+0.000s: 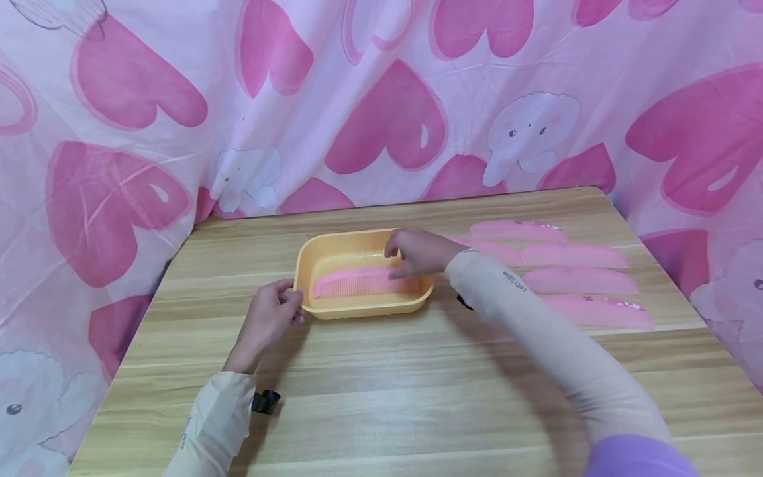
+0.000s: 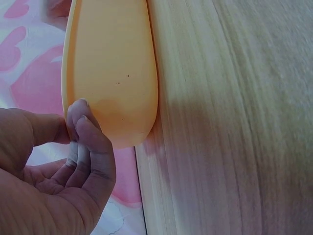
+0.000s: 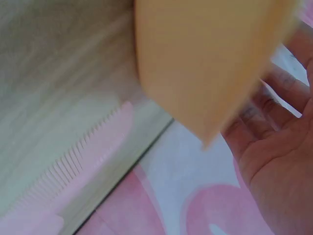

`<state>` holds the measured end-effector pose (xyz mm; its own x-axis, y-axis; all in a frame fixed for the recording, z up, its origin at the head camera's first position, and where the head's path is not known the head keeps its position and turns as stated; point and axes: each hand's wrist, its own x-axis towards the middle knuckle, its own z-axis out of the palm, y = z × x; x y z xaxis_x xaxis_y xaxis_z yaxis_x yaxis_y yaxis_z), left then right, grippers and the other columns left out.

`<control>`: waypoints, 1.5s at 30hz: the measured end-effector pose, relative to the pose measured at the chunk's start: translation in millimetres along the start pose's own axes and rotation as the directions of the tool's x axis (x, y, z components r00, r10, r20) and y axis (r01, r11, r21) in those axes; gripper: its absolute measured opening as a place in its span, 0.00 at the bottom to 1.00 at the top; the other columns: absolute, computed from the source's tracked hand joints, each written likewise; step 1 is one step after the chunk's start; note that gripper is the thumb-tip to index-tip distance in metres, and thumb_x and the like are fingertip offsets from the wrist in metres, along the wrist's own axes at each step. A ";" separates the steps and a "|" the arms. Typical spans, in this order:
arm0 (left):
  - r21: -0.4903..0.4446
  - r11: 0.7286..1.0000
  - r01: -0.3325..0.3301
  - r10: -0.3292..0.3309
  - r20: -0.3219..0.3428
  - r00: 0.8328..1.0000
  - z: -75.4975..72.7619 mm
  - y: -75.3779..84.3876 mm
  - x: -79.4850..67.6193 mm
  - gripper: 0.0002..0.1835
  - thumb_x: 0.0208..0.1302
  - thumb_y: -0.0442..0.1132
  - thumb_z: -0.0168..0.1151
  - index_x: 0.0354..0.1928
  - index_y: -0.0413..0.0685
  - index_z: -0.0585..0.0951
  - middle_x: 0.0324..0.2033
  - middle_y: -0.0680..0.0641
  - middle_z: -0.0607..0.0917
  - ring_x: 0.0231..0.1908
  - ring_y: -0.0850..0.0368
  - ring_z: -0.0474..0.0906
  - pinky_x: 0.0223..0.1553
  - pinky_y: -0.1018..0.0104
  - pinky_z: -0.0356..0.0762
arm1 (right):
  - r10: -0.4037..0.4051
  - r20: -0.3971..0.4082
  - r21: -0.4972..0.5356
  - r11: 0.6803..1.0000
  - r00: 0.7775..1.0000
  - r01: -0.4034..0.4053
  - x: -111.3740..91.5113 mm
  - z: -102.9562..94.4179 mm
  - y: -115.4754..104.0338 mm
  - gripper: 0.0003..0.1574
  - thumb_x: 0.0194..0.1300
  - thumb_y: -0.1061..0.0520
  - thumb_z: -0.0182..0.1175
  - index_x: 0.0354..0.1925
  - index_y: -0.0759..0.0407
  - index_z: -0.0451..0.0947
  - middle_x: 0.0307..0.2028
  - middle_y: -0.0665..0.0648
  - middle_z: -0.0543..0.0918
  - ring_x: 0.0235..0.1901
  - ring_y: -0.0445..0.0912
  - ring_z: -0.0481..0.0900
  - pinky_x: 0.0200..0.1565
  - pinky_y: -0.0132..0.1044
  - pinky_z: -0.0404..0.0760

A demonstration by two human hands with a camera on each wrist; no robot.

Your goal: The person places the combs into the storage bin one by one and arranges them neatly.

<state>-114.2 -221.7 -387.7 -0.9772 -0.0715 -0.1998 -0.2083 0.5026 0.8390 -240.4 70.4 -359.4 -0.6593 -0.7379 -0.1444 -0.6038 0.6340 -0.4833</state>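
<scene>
Presently, a pink, curved plastic comb with fine teeth (image 1: 357, 283) lies flat inside a shallow yellow-orange rectangular tray with rounded corners (image 1: 363, 313), its teeth turned toward the person. The left-hand grip (image 1: 268, 318) is clamped on the tray's left end, thumb and fingers pinching the rim, while the other fingers curl below. The right-hand grip (image 1: 424, 250) reaches over the tray's right end, above that end of the comb, its thumb and fingers apart with a clear gap between them; whether the thumb touches the comb cannot be told.

To the right of the tray, more pink plastic combs (image 1: 581, 281) rest on the light wood-grain counter (image 1: 381, 397), arranged roughly one below another. Two bear small dark and white markings along the back, and one is partly hidden by the right wrist. Beige fabric arm covers (image 1: 554, 344) run up both forearms, with a purple sleeve (image 1: 638, 457) above the right one. Around the counter hangs a pale pink cloth printed with large hearts (image 1: 387, 126) and white fluffy animal figures.
</scene>
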 end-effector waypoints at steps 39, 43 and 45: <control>-0.024 1.000 0.008 -0.008 -0.003 1.000 0.8 0.5 -1.5 0.23 0.76 0.33 0.53 0.66 0.24 0.69 0.28 0.41 0.85 0.24 0.60 0.81 0.29 0.66 0.87 | 0.321 -0.153 0.132 0.944 0.934 -0.303 -97.6 -39.0 120.3 0.38 0.57 0.51 0.77 0.58 0.73 0.78 0.55 0.71 0.81 0.57 0.64 0.76 0.60 0.60 0.78; -0.029 1.000 0.006 -0.006 -0.001 1.000 1.4 0.9 -1.3 0.23 0.76 0.32 0.53 0.66 0.24 0.69 0.28 0.41 0.85 0.24 0.60 0.81 0.29 0.67 0.86 | 0.355 -0.127 0.152 0.930 0.926 -0.335 -100.8 -34.6 127.1 0.41 0.56 0.49 0.78 0.58 0.74 0.77 0.55 0.71 0.81 0.57 0.63 0.76 0.60 0.60 0.78; -0.031 0.999 0.005 -0.005 -0.001 1.000 1.7 1.1 -1.1 0.23 0.76 0.32 0.53 0.66 0.24 0.69 0.28 0.41 0.84 0.24 0.60 0.81 0.29 0.67 0.86 | 0.364 -0.114 0.160 0.925 0.924 -0.345 -102.2 -32.0 129.7 0.42 0.56 0.48 0.78 0.58 0.74 0.77 0.56 0.71 0.81 0.57 0.63 0.77 0.60 0.60 0.78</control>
<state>-113.3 -219.6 -387.5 -0.9761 -0.0746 -0.2039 -0.2146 0.4751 0.8533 -265.6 235.5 -379.7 -0.8804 -0.4248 -0.2110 -0.2596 0.8039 -0.5352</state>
